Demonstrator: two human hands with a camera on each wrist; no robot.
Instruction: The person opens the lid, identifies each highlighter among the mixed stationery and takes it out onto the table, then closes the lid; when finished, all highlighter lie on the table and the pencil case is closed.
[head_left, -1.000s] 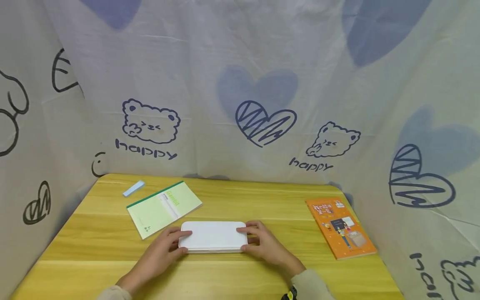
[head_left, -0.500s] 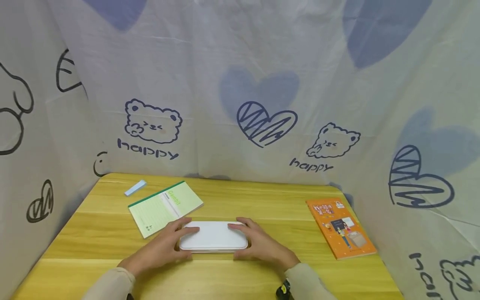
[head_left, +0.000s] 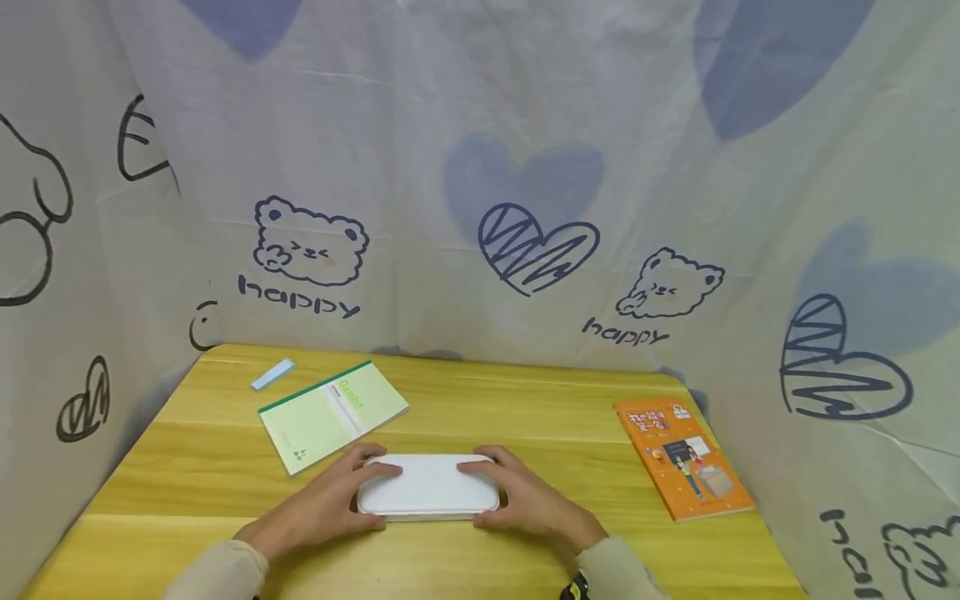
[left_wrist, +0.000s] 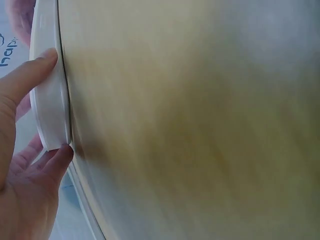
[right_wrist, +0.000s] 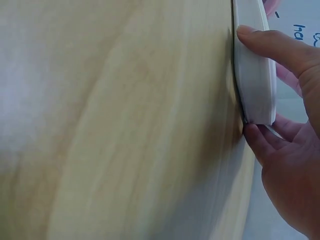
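A white, flat case with rounded corners (head_left: 429, 487) lies on the wooden table in front of the person, long side facing them. Its kind is not plain from its bare top. In the head view my left hand (head_left: 330, 504) grips the left end, an index finger over the top and the thumb at the near edge. My right hand (head_left: 536, 502) holds the right end the same way. Thumb and fingers of the left hand (left_wrist: 30, 185) press the case's side (left_wrist: 52, 107) in the left wrist view; the right wrist view shows the right hand (right_wrist: 295, 165) likewise.
Behind the left hand lies a pale green notebook (head_left: 333, 417), with a small light blue strip (head_left: 273, 374) beyond it. An orange book (head_left: 682, 462) lies near the right edge of the table (head_left: 517, 408). Printed cloth (head_left: 420, 325) hangs around the back and sides.
The fingers of both hands have shifted further round the ends of the white case. The case has come slightly nearer to the person. Books and blue strip stay in place.
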